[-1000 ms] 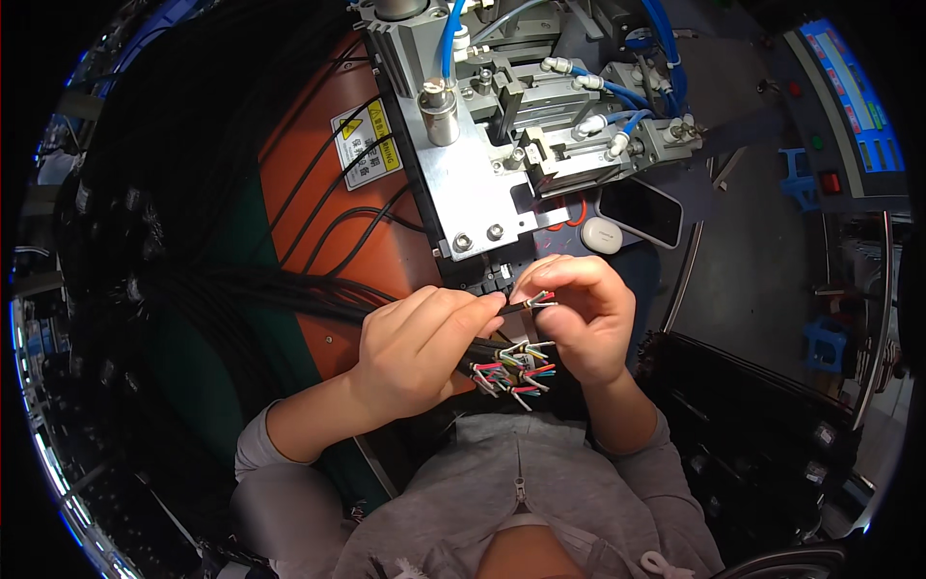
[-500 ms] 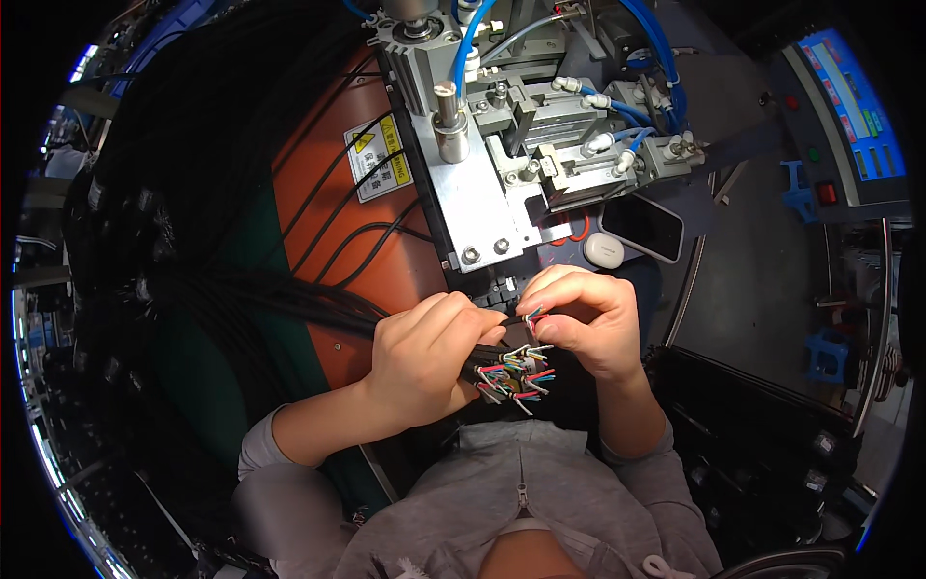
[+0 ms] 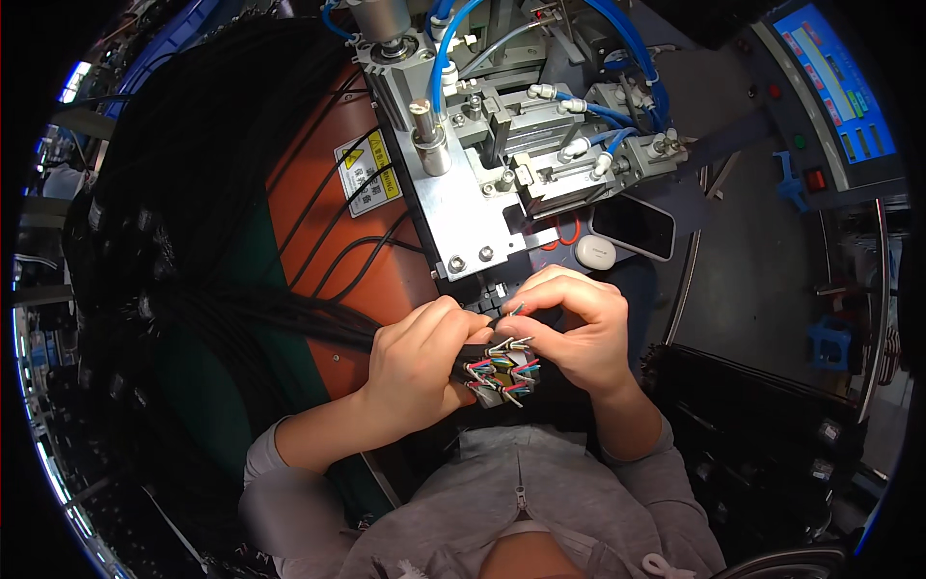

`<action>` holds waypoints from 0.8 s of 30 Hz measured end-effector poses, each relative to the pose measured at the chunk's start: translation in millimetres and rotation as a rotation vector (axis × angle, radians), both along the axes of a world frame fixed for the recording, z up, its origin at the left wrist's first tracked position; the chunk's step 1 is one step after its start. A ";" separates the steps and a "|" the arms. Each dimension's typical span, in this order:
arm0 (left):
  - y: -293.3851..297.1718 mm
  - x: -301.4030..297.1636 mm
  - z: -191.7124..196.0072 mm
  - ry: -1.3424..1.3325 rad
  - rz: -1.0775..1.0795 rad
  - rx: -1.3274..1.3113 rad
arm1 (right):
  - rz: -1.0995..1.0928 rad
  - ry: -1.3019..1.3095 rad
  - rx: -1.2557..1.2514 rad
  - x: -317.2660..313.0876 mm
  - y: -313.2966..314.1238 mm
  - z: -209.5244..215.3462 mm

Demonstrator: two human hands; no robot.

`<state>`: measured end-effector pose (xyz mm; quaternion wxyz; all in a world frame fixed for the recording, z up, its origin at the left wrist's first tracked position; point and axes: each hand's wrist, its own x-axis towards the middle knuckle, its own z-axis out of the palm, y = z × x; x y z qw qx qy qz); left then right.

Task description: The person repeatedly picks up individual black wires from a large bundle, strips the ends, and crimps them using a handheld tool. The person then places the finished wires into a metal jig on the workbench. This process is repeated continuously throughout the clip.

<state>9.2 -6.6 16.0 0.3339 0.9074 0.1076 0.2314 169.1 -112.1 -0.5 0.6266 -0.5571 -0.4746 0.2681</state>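
My left hand (image 3: 417, 359) is closed around a bundle of black cables (image 3: 289, 311) that runs in from the left. Out of its right side stick the stripped cable ends (image 3: 502, 371), fanned into thin pink, white, blue and yellow wires. My right hand (image 3: 576, 323) pinches one cable's end between thumb and forefinger, close to the left fingertips. A few coloured wire tips (image 3: 519, 310) show above the right thumb; the rest of that cable end is hidden by the fingers.
Just beyond my hands stands a metal pneumatic machine (image 3: 473, 217) with blue hoses. A phone (image 3: 633, 228) and a small white case (image 3: 595, 252) lie to its right. A lit control screen (image 3: 837, 87) is at the far right. Masses of black cable (image 3: 183, 145) hang at the left.
The right fingers have shifted slightly left, closer to the left fingertips, and the pinched wires are now more covered. The view has turned a little, so the machine appears further left.
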 end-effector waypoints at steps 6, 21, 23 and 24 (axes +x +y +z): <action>4.7 1.1 -5.7 -0.117 -0.003 -0.013 | -0.104 -0.335 0.103 -13.9 0.8 -0.6; 2.5 0.1 -8.2 -0.198 0.031 0.096 | -0.085 -0.105 0.044 -14.3 0.2 3.0; 2.1 1.7 -6.4 -0.202 0.040 0.121 | -0.053 0.014 0.007 -14.2 -0.1 3.6; 2.1 2.3 -5.7 -0.204 0.045 0.135 | -0.061 -0.009 0.013 -13.4 0.0 3.8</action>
